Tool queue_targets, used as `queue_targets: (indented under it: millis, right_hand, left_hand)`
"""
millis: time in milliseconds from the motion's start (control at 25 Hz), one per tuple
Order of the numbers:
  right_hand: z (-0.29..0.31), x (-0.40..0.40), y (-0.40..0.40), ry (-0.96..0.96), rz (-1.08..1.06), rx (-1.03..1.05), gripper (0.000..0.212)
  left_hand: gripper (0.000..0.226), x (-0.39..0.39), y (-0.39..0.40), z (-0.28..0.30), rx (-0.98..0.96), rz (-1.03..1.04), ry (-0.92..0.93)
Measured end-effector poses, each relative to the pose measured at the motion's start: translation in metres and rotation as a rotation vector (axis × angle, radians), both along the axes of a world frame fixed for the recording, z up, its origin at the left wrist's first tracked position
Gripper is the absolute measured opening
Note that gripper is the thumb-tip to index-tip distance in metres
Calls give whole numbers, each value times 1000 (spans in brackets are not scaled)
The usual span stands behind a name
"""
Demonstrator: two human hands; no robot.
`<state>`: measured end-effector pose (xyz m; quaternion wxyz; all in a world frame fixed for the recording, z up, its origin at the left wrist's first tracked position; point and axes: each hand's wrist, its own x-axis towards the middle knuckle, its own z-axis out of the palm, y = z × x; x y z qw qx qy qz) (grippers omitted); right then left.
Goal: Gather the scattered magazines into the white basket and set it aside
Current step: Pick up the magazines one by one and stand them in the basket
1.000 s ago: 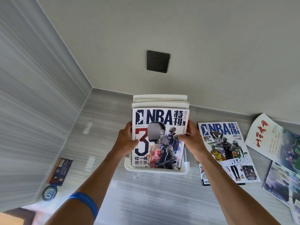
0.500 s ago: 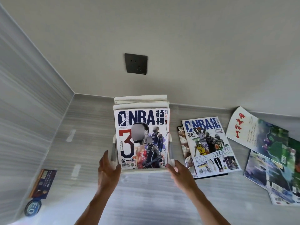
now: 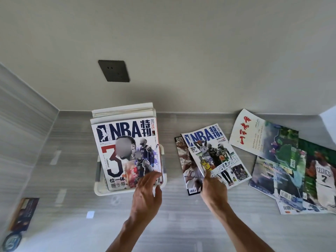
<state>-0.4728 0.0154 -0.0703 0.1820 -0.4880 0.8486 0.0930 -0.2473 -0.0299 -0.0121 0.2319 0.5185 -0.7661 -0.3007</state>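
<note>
Single head-worn wide-angle view, looking forward and down from above the table toward the wall behind it. Close range: both forearms enter from the bottom edge, left hand and right hand around mid-frame. Wide-angle bend visible at the edges; side wall runs along the left.

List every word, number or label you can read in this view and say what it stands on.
"NBA", "特刊", "2024", big red "3", "位一体": cover of the white magazine standing in the white plastic basket.
"NBA", "特刊": white basketball magazine lying flat at the right hand.
"CELTICS", "7": jersey on the green-cover magazine.
Red brush title on the white landscape-cover magazine: unclear.
Barcodes, small print, leftmost dark card: too small.
</note>
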Motion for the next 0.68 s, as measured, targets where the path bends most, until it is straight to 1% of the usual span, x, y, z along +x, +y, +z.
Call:
queue_targets:
  millis: [40,120,160,200,240,280,320,360,400,440,480,520,560,600,640,680]
  right_hand:
    - [4,-12,1,-53,-44,-27,39]
    - [22,-35,8,-174,-186,-95,4]
    - [30,-40,13,-234,-235,-143,23]
    - [37,-39,19,-293,-226,-201,32]
    - [46,-32,26,-336,-231,-268,32]
    - [54,-24,35,-395,-221,-330,24]
    - [60,-11,46,-460,-216,-387,11]
    - [65,3,57,-521,-196,-430,5]
    - [69,17,68,-575,-170,-467,19]
    - [72,28,77,-611,-113,-485,31]
    - [73,33,82,-681,-53,-478,38]
    - [76,35,82,-784,17,-440,40]
    - [77,33,80,-884,67,-357,35]
    - [77,27,74,-921,67,-328,29]
    - [76,19,66,-926,-16,-364,29]
    - [75,9,58,-923,-157,-423,37]
  left_hand:
    - [34,-10,2,1,57,0,38]
    - [30,-35,3,8,225,22,147]
    - [26,-48,4,12,333,20,211]
    - [21,-63,3,18,434,-1,239]
    - [31,-78,0,21,538,-38,212]
    - [59,-93,-4,27,654,-60,133]
    - [84,-106,-6,28,756,-56,80]
    - [93,-115,-7,28,817,-40,82]
    - [84,-121,-8,26,840,-6,126]
    - [68,-122,-10,26,838,48,129]
    - [59,-118,-11,25,816,104,100]
    - [60,-110,-11,26,803,156,86]
    - [58,-98,-10,27,793,187,113]
    - [48,-83,-10,28,754,158,176]
    - [34,-67,-11,32,685,73,260]
    - [20,-50,-11,40,619,-37,319]
